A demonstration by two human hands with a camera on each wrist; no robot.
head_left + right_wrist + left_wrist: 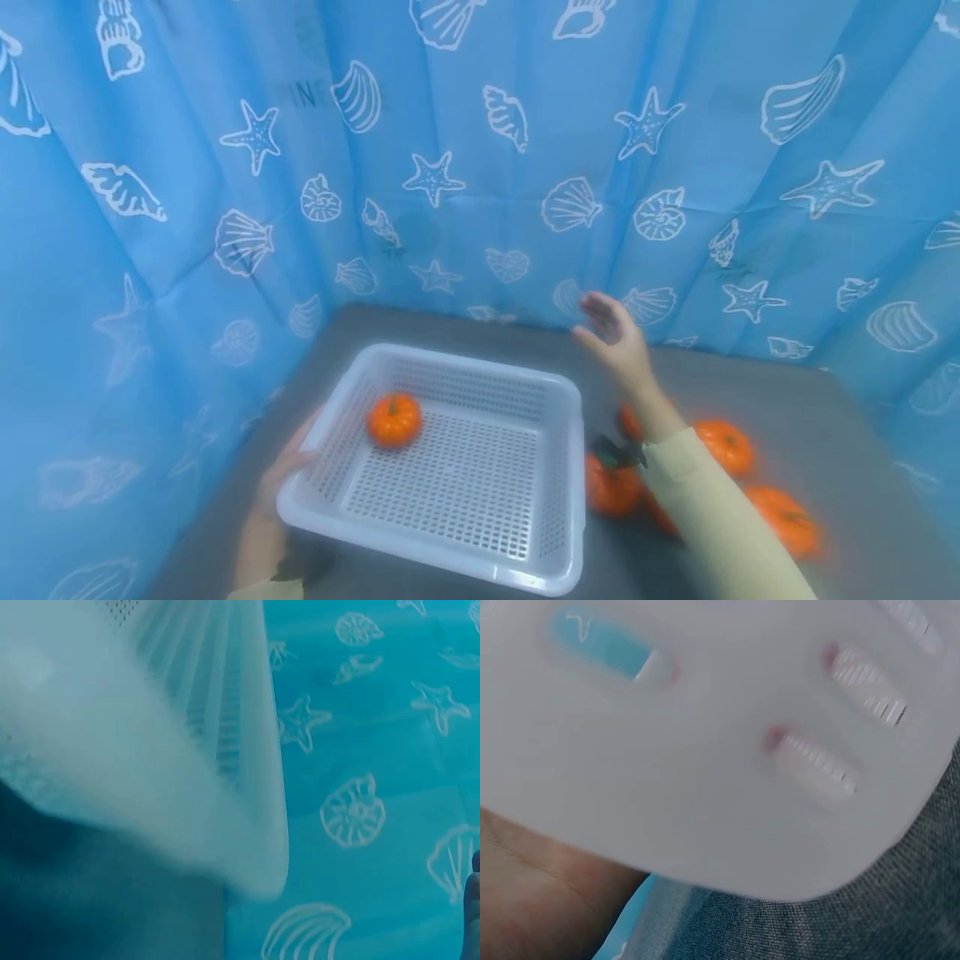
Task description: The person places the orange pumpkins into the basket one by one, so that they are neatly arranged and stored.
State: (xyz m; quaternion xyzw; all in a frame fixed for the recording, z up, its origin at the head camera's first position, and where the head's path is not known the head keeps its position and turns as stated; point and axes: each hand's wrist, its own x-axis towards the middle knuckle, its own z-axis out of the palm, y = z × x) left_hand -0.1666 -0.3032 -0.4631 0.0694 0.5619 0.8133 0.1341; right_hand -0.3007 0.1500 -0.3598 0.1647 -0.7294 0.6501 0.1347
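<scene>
A white plastic basket (442, 550) with slotted sides sits tilted in the middle of the head view. One small orange pumpkin (394, 420) lies inside, toward its left end. My left hand (279, 475) grips the basket's left rim, the thumb at the top edge. The left wrist view has the palm (547, 892) close against the basket wall (667, 772). Beyond the far right corner of the basket, my right hand (618, 342) is raised with fingers and thumb spread apart, holding nothing. In the right wrist view a finger (471, 915) shows at the right edge.
To the right of the basket, several orange pumpkins (787, 521) lie on the dark grey table (817, 417), partly hidden by the right forearm. A dark green leaf (611, 452) tops one of them. A blue curtain (480, 167) with white shells and starfish hangs behind and at both sides.
</scene>
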